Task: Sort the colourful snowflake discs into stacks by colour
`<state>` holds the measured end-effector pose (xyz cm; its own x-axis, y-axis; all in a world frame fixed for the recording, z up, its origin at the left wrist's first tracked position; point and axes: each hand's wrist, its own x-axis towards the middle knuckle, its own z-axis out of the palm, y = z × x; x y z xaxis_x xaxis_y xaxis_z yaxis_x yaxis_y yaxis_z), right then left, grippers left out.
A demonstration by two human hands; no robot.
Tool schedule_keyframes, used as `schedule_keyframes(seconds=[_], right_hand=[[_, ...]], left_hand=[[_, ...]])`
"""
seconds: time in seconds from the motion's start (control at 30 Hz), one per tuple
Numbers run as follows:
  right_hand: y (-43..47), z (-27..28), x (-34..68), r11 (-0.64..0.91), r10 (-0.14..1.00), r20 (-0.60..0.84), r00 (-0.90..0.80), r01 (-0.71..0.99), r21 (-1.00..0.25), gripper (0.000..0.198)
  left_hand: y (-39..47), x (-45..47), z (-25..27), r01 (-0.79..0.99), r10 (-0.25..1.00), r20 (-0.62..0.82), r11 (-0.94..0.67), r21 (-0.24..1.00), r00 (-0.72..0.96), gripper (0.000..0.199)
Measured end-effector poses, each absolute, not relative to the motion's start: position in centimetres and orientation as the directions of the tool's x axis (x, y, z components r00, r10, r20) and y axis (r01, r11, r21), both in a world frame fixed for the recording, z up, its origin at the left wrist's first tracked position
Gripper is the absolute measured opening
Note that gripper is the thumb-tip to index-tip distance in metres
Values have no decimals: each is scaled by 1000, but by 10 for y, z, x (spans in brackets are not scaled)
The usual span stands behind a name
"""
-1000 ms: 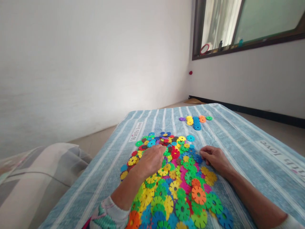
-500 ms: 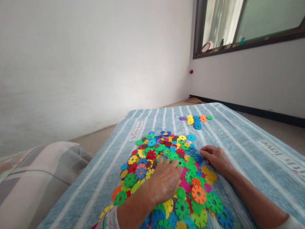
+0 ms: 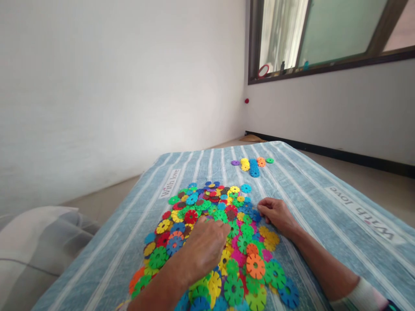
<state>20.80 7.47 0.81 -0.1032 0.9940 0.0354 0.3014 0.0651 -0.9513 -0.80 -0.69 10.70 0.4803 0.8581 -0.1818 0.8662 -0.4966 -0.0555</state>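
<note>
A heap of colourful plastic snowflake discs (image 3: 233, 285), notched round their rims, spreads over the striped cloth. My left hand (image 3: 207, 242) lies over the middle of the heap, back up, its fingers bent down among the discs. Its fingertips are hidden, so what they hold, if anything, does not show. At the heap's right edge rests my right hand (image 3: 275, 214), fingers curled together beside some blue discs (image 3: 254, 214). Whether a disc is between those fingers cannot be made out. An orange disc (image 3: 255, 265) lies on top, between the two forearms.
Farther back on the cloth (image 3: 304, 194) sits a row of discs: purple (image 3: 235, 163), yellow (image 3: 245, 164), a longer blue stack (image 3: 254, 168), orange (image 3: 261, 162) and green (image 3: 269, 160). Grey-and-white fabric (image 3: 35, 246) bulges at the left. Walls and a window (image 3: 333, 30) stand beyond.
The view has swung slightly to the right. My left hand's fingers, stretched over the discs before, are now bent further down. My right hand stays by the heap's edge.
</note>
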Motion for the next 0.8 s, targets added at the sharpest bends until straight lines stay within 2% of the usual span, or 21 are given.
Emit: schedule_keyframes(seconds=[0.2, 0.4, 0.67, 0.8], right_hand=[[76, 7, 207, 62, 996, 39, -84, 294, -954, 15], [76, 10, 208, 57, 996, 34, -82, 295, -954, 15], [74, 12, 207, 54, 995, 30, -90, 284, -957, 15], [72, 12, 208, 50, 996, 24, -88, 300, -953, 14]], left_hand=[[10, -16, 90, 886, 890, -55, -456, -84, 453, 27], [15, -18, 83, 874, 875, -37, -484, -43, 483, 31], [19, -20, 82, 886, 887, -30, -461, -56, 460, 27], [19, -22, 79, 883, 883, -13, -469, -9, 469, 30]])
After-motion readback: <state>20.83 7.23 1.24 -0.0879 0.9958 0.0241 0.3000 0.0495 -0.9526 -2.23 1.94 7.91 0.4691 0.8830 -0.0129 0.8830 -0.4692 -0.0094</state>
